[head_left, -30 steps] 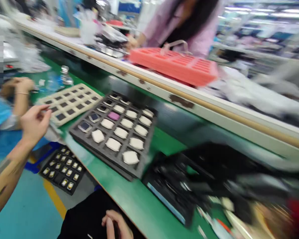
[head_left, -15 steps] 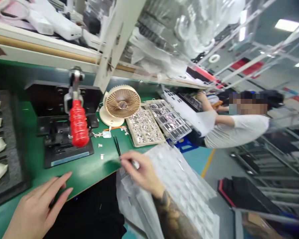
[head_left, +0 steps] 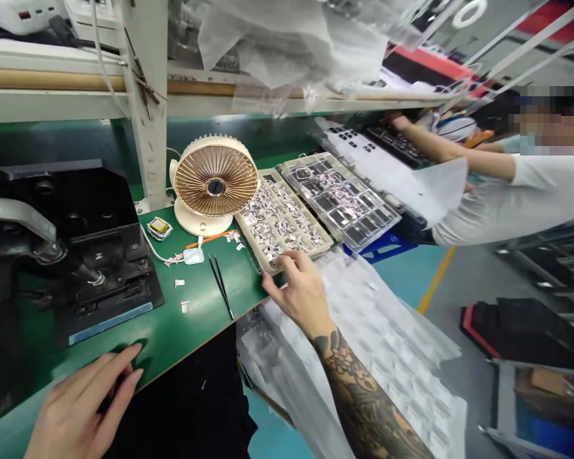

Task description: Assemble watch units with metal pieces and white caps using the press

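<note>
My left hand (head_left: pixel 88 405) rests at the green bench's near edge, fingers stretched and thumb apart, holding nothing. My right hand (head_left: pixel 302 293) is over the near edge of a cream compartment tray (head_left: pixel 325 242) full of small white pieces. Its fingers are bent and apart, with the fingertips at the tray's rim; I see nothing held in them. Left of that hand, black tweezers (head_left: pixel 221 287) lie on the bench, points away from me. Two small white pieces, a nearer one (head_left: pixel 185 307) and a farther one (head_left: pixel 179 283), lie left of the tweezers.
A cream fan (head_left: pixel 215 182) stands behind the tweezers. The black clamp fixture (head_left: pixel 119 280) is at left. Beyond the cream tray sits a clear compartment tray (head_left: pixel 363 229). White packing sheets (head_left: pixel 387 331) hang at right. A co-worker's arm (head_left: pixel 459 150) reaches over the bench farther right.
My right hand has left the tweezers, which now lie on the bench, and moved right to the cream tray. My left hand stays at the bench edge. The view has turned right.
</note>
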Motion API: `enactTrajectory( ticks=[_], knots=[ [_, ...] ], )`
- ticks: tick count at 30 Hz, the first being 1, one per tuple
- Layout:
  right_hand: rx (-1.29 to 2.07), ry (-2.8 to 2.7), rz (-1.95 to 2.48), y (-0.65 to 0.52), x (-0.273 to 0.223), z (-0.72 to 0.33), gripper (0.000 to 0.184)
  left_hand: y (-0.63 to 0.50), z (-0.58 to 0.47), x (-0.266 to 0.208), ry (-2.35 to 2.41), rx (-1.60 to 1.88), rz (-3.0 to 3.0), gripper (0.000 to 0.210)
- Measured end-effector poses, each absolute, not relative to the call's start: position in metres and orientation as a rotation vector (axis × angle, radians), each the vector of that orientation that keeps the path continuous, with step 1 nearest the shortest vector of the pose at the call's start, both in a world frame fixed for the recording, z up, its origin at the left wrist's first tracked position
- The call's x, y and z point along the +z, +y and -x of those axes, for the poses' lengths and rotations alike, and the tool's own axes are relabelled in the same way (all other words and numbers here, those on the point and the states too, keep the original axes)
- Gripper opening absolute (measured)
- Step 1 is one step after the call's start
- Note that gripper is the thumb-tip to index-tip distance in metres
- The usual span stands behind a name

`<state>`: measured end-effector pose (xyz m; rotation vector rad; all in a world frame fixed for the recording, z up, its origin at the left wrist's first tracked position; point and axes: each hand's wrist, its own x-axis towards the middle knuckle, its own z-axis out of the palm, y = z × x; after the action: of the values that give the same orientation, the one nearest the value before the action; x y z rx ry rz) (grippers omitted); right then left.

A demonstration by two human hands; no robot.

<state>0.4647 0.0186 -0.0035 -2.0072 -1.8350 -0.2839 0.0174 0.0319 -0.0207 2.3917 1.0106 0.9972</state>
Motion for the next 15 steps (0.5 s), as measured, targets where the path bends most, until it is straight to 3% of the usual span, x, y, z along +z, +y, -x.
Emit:
enactTrajectory(
  ticks=[9,12,15],
  knots=[
    [-0.416,-1.943,1.811,0.017,0.015,-0.451,0.025,0.039,-0.041,-0.004,1.020,0.829,-2.336,0.029],
    [-0.050,-2.083,1.515,0.031,0.023,-0.408,0.018,0.040,-0.043,-0.001,1.002,0.905,-2.365,0.022],
    [0.273,-2.386,1.267,0.052,0.024,-0.367,0.024,0.034,-0.042,0.004,1.014,1.007,-2.426,0.018]
  ],
)
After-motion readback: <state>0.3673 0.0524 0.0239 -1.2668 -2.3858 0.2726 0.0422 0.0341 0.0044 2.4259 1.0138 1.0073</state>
